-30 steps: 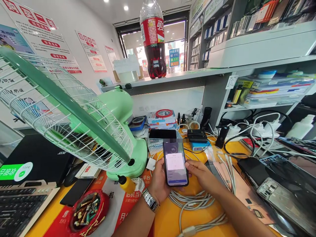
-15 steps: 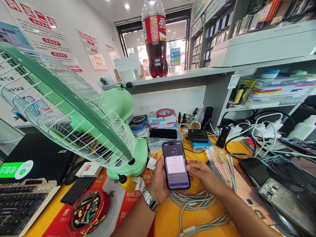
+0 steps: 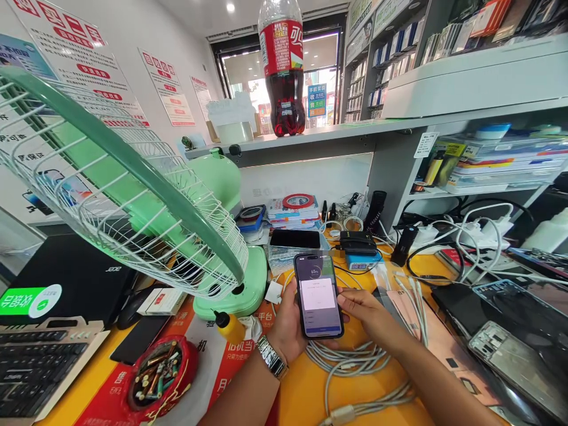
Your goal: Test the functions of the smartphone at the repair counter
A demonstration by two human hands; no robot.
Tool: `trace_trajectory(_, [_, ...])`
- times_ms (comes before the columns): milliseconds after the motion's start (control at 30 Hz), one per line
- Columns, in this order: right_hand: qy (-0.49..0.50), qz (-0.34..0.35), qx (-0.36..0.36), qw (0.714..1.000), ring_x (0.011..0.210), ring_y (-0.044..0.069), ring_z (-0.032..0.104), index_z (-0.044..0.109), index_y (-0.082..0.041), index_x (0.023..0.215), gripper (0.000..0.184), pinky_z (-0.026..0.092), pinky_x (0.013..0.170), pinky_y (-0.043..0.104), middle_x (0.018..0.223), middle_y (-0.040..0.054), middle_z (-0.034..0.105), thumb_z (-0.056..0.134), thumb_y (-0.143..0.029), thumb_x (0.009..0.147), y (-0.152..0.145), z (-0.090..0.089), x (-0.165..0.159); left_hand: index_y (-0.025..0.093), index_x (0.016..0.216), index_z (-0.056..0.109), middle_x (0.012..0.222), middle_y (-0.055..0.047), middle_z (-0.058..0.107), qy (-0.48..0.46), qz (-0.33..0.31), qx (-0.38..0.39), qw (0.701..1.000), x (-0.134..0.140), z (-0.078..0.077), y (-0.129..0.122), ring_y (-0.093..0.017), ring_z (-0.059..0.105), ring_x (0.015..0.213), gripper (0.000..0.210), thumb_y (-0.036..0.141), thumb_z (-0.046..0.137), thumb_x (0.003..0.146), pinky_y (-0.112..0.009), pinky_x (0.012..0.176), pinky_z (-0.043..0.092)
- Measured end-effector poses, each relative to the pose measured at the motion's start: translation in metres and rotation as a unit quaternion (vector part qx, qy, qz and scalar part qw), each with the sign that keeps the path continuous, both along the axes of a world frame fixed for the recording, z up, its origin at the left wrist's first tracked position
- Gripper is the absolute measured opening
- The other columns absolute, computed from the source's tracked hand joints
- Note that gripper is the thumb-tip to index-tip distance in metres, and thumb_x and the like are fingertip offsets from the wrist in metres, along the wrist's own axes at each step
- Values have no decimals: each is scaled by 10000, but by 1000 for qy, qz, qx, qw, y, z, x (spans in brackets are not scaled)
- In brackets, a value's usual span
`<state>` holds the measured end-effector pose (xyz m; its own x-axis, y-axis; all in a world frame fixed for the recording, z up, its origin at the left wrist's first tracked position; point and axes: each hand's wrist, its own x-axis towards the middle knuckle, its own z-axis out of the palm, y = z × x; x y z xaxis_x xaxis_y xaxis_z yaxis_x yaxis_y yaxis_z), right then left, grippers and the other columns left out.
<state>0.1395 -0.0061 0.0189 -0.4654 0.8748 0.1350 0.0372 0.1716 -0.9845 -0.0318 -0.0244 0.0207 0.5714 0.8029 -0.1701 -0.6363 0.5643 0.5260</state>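
Bowl (image 3: 190, 358), red: butts (image 3: 157, 374). Bottle (image 3: 281, 50), upright: dark drink (image 3: 286, 97). Phone (image 3: 318, 302): grasped in left hand (image 3: 285, 331); right hand (image 3: 366, 310) at its edge, grip unclear.

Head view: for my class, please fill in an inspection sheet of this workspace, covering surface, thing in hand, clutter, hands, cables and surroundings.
Surface: orange desk, partly covered by a red-and-grey printed sheet.
Thing in hand: phone, screen lit, showing 65.
Clutter: red bowl holding small pieces, yellow bottle, keyboard, green fan.
Hands: left hand holds the phone; right hand has its fingers at the phone's right edge, contact unclear.
Cables: grey cables coiled on the desk, white cables looping at the right.
Surroundings: cola bottle upright on a ledge; posters on the left wall.
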Motion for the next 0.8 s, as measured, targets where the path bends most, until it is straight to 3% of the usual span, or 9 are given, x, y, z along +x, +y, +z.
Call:
trace_trajectory(167, [8,-27,-20,999,604,150,441,551,-191,534,450,360,588,275,583,-6,466,546,-547,809,-1,3,-2,144,1313,511,1050,-159,675,11,-2,8,1000,0,-1,1,-302,640,909,716,659,309,859,-413,760,490])
trace_trajectory(333, [28,-47,-43,998,582,141,410,561,-190,530,431,333,567,273,554,-19,448,583,-545,773,1,0,-3,115,1305,518,1063,-176,666,16,2,29,999,1,10,-1,-297,631,939,741,622,158,902,-420,780,483])
trace_trajectory(433, [50,-64,-67,994,584,138,412,586,-188,557,398,331,576,274,564,-17,465,596,-524,769,1,-5,-4,131,1304,522,1073,-163,665,17,-11,32,999,0,11,-1,-291,627,950,725,622,169,904,-421,796,476])
trace_trajectory(633, [46,-102,-100,989,717,188,516,677,-201,762,333,413,659,304,747,26,612,615,-527,746,-4,-8,-10,141,1293,534,1080,-152,665,24,-3,25,999,-2,5,2,-299,622,959,710,645,247,885,-431,810,466])
trace_trajectory(800, [23,-163,-80,983,607,176,476,606,-210,595,452,404,594,308,602,11,551,542,-628,755,-1,-14,-10,153,1309,519,1099,-146,660,-12,-18,31,999,-3,1,2,-313,614,973,679,628,302,874,-453,823,454])
